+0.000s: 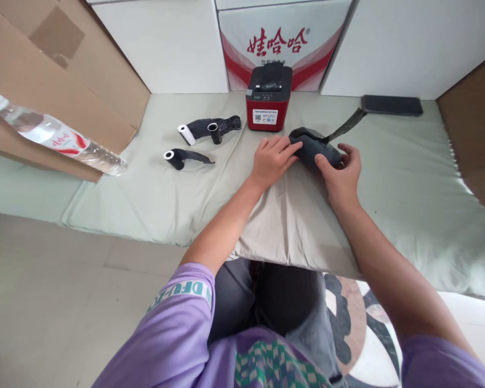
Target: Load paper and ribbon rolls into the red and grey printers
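Note:
Both my hands are at a dark grey, rounded bundle or case [313, 151] lying on the pale green cloth; its exact kind is not clear. My left hand [272, 156] presses its fingers onto the left end. At the right end my right hand [343, 170] grips it between thumb and curled fingers. A dark strip [343, 128] rises from the bundle toward a flat black phone-like slab [392, 105] behind it. Just beyond my left hand stands a small red and black label printer [268, 99], with dark material at its top.
Left of the printer lie a white-sided roll [186, 134] with black film, a small black roll [214, 133] and another black roll [174, 159] with a loose tail. A water bottle [56, 132] leans by a cardboard box [64, 59]. White boxes [178, 43] line the back.

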Motion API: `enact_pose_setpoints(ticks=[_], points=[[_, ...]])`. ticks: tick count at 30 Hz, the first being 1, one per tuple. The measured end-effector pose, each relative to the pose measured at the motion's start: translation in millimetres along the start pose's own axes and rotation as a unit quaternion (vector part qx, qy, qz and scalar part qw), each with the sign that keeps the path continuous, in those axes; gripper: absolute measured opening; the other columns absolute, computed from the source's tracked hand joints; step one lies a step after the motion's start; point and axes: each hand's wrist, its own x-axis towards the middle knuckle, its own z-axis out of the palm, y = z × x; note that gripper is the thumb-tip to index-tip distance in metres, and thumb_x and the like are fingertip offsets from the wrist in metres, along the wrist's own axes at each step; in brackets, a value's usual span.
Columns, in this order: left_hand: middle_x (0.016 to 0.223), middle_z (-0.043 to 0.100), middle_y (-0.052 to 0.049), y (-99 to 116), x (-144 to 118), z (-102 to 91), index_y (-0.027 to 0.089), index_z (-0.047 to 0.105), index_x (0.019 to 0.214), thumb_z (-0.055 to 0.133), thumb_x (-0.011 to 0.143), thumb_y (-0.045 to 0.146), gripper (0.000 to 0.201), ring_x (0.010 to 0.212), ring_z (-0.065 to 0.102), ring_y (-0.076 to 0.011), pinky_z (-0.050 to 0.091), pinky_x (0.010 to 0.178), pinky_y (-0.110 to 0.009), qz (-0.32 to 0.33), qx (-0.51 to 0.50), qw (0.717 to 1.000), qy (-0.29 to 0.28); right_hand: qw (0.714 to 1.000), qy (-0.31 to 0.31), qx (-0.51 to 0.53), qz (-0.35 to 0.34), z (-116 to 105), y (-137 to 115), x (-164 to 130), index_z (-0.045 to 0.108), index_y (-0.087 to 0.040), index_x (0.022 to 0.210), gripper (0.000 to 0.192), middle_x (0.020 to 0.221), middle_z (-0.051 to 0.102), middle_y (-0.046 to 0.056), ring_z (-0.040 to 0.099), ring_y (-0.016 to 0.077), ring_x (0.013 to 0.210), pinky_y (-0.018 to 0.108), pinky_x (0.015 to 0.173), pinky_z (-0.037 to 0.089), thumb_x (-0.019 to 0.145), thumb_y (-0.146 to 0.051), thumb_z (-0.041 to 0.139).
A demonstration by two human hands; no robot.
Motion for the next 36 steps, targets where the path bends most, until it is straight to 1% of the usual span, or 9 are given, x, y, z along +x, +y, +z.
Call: enact_pose_setpoints(ticks=[3, 6, 11, 16, 20, 24, 30, 34, 36], points=[[0.114, 0.076, -0.013, -4, -1, -1.1, 0.027, 0.074, 0.135, 0.049, 0.109, 0.053, 0.045, 0.116, 0.068, -0.0297, 0.045, 0.097, -0.043, 0.002, 0.000, 1.000, 0.004, 0.999, 0.018, -0.028, 0.015, 1, -10, -3, 0.056, -0.025, 0.128, 0.080, 0.114, 0.061, 0.007, 0.064, 0.0275, 0.104, 0.061, 0.103, 0.056, 0.065, -0.064, 0.085], [0.118, 0.076, -0.014, -11, -1, -4.9, 0.025, 0.074, 0.134, 0.058, 0.106, 0.051, 0.042, 0.118, 0.067, -0.0302, 0.045, 0.098, -0.043, 0.007, -0.005, 1.000, -0.006, 0.998, 0.013, -0.061, 0.001, 5, -20, -9, 0.052, -0.025, 0.129, 0.080, 0.120, 0.060, 0.008, 0.062, 0.0291, 0.111, 0.060, 0.107, 0.053, 0.066, -0.063, 0.083], [0.117, 0.077, -0.012, -26, -1, -14.8, 0.020, 0.072, 0.133, 0.067, 0.103, 0.041, 0.037, 0.119, 0.068, -0.0287, 0.044, 0.100, -0.040, 0.001, -0.030, 0.999, -0.035, 0.993, -0.017, -0.115, -0.027, 15, -38, -22, 0.047, -0.023, 0.132, 0.087, 0.135, 0.054, 0.014, 0.055, 0.0345, 0.130, 0.061, 0.118, 0.047, 0.061, -0.056, 0.084], [0.117, 0.079, -0.009, -40, -3, -24.9, 0.020, 0.070, 0.133, 0.070, 0.096, 0.026, 0.038, 0.115, 0.070, -0.0275, 0.047, 0.099, -0.041, -0.034, -0.087, 0.992, -0.081, 0.987, -0.057, -0.149, -0.004, 32, -54, -32, 0.040, -0.018, 0.137, 0.100, 0.137, 0.045, 0.018, 0.046, 0.0390, 0.139, 0.060, 0.121, 0.044, 0.056, -0.052, 0.087], [0.123, 0.079, -0.009, -47, -5, -28.6, 0.022, 0.070, 0.131, 0.070, 0.089, 0.023, 0.042, 0.114, 0.070, -0.0272, 0.050, 0.103, -0.043, -0.052, -0.144, 0.984, -0.092, 0.981, -0.058, -0.183, -0.010, 50, -52, -36, 0.033, -0.015, 0.143, 0.111, 0.139, 0.042, 0.020, 0.041, 0.0420, 0.140, 0.062, 0.122, 0.041, 0.054, -0.047, 0.090], [0.125, 0.078, -0.009, -49, -6, -29.0, 0.021, 0.071, 0.128, 0.066, 0.088, 0.022, 0.041, 0.104, 0.071, -0.0240, 0.053, 0.102, -0.041, -0.088, -0.186, 0.974, -0.091, 0.978, -0.052, -0.200, -0.031, 62, -41, -41, 0.032, -0.018, 0.143, 0.109, 0.139, 0.043, 0.020, 0.038, 0.0437, 0.139, 0.066, 0.120, 0.040, 0.054, -0.046, 0.091], [0.118, 0.077, -0.008, -50, -6, -24.0, 0.020, 0.071, 0.120, 0.067, 0.093, 0.028, 0.029, 0.102, 0.070, -0.0215, 0.054, 0.101, -0.039, -0.108, -0.233, 0.963, -0.077, 0.980, -0.083, -0.179, -0.031, 55, -36, -41, 0.036, -0.017, 0.139, 0.105, 0.138, 0.046, 0.019, 0.039, 0.0394, 0.136, 0.062, 0.123, 0.038, 0.054, -0.045, 0.091], [0.105, 0.075, -0.007, -49, -1, -16.4, 0.019, 0.069, 0.103, 0.068, 0.095, 0.030, 0.014, 0.097, 0.068, -0.0195, 0.055, 0.092, -0.034, -0.139, -0.309, 0.938, -0.072, 0.981, -0.091, -0.167, -0.026, 52, -36, -40, 0.040, -0.018, 0.135, 0.100, 0.138, 0.045, 0.020, 0.040, 0.0388, 0.136, 0.060, 0.123, 0.039, 0.055, -0.047, 0.091], [0.102, 0.074, -0.007, -48, 3, -11.5, 0.019, 0.068, 0.100, 0.065, 0.100, 0.036, 0.017, 0.095, 0.068, -0.0186, 0.055, 0.089, -0.032, -0.158, -0.336, 0.927, -0.057, 0.981, -0.092, -0.167, -0.025, 52, -37, -40, 0.041, -0.017, 0.135, 0.099, 0.137, 0.045, 0.020, 0.040, 0.0392, 0.136, 0.060, 0.122, 0.041, 0.055, -0.047, 0.092]])
